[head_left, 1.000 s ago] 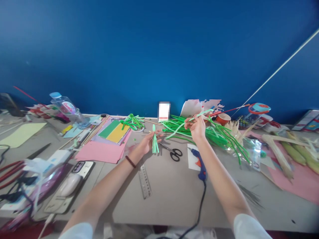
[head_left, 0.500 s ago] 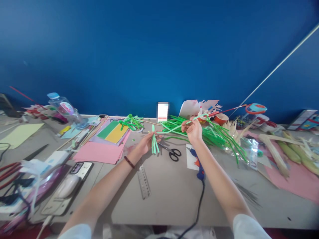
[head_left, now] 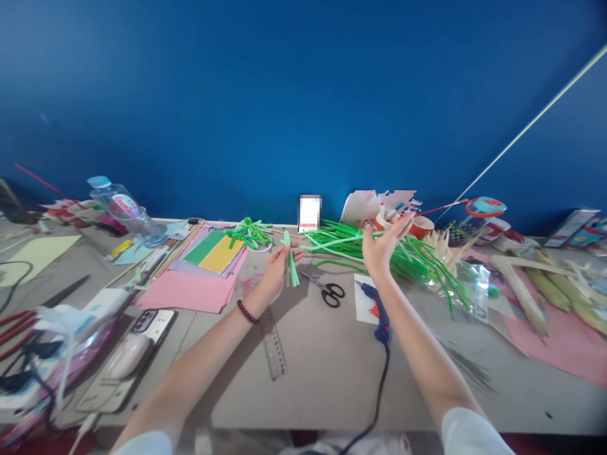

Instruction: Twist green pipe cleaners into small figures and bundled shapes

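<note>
My left hand is closed around a small bundle of light green pipe cleaners, whose lower ends hang loose and splayed. From this hand a longer light green pipe cleaner stretches right, as far as my right hand. My right hand has its thumb and fingers apart, the fingers stretched out to the right; the strand crosses at the gap between them. Below and behind that hand lies a heap of green pipe cleaners, partly in clear plastic. Black-handled scissors rest on the table between my forearms.
A blue glue gun with a black cord lies by my right forearm. A clear ruler is beside my left. Coloured paper sheets, a twisted green pipe cleaner piece and a plastic bottle are left; corn husks lie right.
My right hand has shifted right and its fingers have opened out from a pinch on the pipe cleaner. My left hand has risen slightly and moved a little left with the bundle.
</note>
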Available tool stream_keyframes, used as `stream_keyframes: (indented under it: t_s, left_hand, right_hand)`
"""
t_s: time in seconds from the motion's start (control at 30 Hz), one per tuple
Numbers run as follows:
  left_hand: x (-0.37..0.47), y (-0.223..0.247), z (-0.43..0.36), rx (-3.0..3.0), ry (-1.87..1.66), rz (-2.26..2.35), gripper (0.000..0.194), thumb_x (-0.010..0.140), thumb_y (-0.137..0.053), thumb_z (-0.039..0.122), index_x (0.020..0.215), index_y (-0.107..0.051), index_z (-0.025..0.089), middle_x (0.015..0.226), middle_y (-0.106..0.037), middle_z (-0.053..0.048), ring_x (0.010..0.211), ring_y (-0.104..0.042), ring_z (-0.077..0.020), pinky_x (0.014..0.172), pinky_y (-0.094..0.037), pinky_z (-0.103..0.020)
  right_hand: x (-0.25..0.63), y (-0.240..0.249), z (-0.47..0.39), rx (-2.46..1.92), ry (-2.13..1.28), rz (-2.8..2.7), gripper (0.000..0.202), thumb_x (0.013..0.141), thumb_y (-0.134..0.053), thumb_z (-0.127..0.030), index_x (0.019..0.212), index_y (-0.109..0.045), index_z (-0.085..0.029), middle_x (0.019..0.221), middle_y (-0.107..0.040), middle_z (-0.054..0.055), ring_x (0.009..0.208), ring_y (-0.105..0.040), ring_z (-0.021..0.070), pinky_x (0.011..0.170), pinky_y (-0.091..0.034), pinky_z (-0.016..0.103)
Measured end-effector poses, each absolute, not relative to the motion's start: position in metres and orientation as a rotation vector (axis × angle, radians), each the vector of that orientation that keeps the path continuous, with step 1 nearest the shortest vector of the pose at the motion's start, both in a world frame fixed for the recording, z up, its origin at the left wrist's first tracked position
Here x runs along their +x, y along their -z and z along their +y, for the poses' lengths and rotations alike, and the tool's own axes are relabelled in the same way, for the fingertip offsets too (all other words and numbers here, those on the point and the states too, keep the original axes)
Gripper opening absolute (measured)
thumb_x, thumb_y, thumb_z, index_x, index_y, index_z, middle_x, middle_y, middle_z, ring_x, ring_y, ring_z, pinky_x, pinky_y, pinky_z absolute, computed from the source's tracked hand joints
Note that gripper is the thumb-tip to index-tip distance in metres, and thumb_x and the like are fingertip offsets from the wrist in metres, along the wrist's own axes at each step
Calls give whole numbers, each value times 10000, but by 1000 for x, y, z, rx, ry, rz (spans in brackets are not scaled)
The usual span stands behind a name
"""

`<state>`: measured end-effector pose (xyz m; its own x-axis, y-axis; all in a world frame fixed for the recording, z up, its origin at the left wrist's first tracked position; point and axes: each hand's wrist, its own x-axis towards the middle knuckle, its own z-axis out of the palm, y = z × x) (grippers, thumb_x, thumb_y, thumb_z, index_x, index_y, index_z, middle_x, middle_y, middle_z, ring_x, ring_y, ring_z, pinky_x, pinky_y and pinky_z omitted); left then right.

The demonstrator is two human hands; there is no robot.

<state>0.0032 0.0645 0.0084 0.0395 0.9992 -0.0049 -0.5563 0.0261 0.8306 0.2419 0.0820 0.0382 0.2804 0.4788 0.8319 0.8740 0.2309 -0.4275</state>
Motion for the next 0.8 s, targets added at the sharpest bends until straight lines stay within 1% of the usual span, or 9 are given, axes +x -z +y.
stream_keyframes:
  t_s: [0.03, 0.07, 0.13, 0.2, 0.33, 0.47, 0.57, 0.7, 0.8]
  left_hand:
    - [4, -11, 62, 785, -1396, 739, 126, 788, -633, 243, 815, -660, 123, 885, -711, -71, 793, -687, -161, 811, -539, -292]
    - [5, -13, 60, 806, -1390, 727, 137, 782, -642, 258, 819, -663, 128, 885, -710, -68, 813, -687, -167, 820, -536, -293]
    - [7, -20, 56, 841, -1374, 719, 165, 769, -655, 283, 839, -672, 134, 893, -706, -61, 836, -685, -175, 826, -533, -290]
    - [9, -27, 51, 864, -1357, 710, 183, 764, -660, 298, 835, -674, 130, 886, -702, -67, 847, -683, -191, 824, -534, -302]
    - [13, -41, 40, 862, -1316, 712, 157, 777, -641, 271, 826, -673, 125, 837, -705, -72, 885, -674, -213, 863, -520, -336]
    - [15, -50, 30, 857, -1287, 715, 143, 776, -629, 265, 806, -669, 131, 831, -705, -70, 928, -651, -228, 848, -516, -345]
    - [8, -56, 24, 946, -1236, 755, 179, 776, -620, 315, 795, -654, 140, 826, -686, -72, 898, -643, -226, 735, -526, -305]
    - [-24, -61, 21, 1270, -1213, 993, 247, 814, -538, 402, 814, -615, 167, 749, -622, -34, 623, -589, -139, 475, -436, -219]
    - [-57, -53, 15, 1542, -1119, 1336, 255, 853, -447, 385, 767, -576, 182, 562, -494, 28, 457, -452, -98, 425, -339, -209]
  right_hand:
    - [239, -44, 76, -1411, 512, -1343, 800, 843, -446, -277, 1460, 49, -161, 1510, -64, 189, 1399, -89, 336, 1052, -253, 591]
    - [234, -50, 70, -1405, 572, -1394, 690, 852, -441, -273, 1456, -122, -173, 1500, -158, 168, 1399, -98, 324, 1066, -231, 581]
    - [221, -61, 58, -1359, 635, -1560, 448, 870, -415, -241, 1317, -429, -216, 1419, -360, 122, 1367, -231, 290, 1078, -234, 547]
    - [205, -67, 48, -1314, 604, -1694, 329, 873, -431, -238, 1178, -551, -214, 1342, -466, 109, 1329, -320, 267, 1074, -268, 500]
    - [182, -71, 33, -1204, 342, -2034, 300, 891, -457, -309, 1162, -566, -239, 1197, -603, 69, 1209, -474, 240, 1088, -230, 498]
    - [175, -72, 24, -1275, -19, -2186, 314, 915, -427, -387, 1115, -608, -225, 1018, -681, 69, 980, -602, 219, 963, -393, 422]
    - [172, -75, 18, -1307, -217, -2187, 300, 934, -399, -360, 1036, -648, -228, 999, -696, 60, 929, -625, 201, 810, -458, 306]
    - [165, -83, 5, -1399, -202, -2218, 267, 933, -409, -319, 954, -661, -233, 981, -701, 45, 897, -634, 193, 742, -435, 261]
    - [157, -89, -10, -1540, -113, -2276, 291, 948, -359, -294, 953, -636, -208, 937, -696, 61, 839, -638, 201, 695, -421, 271]
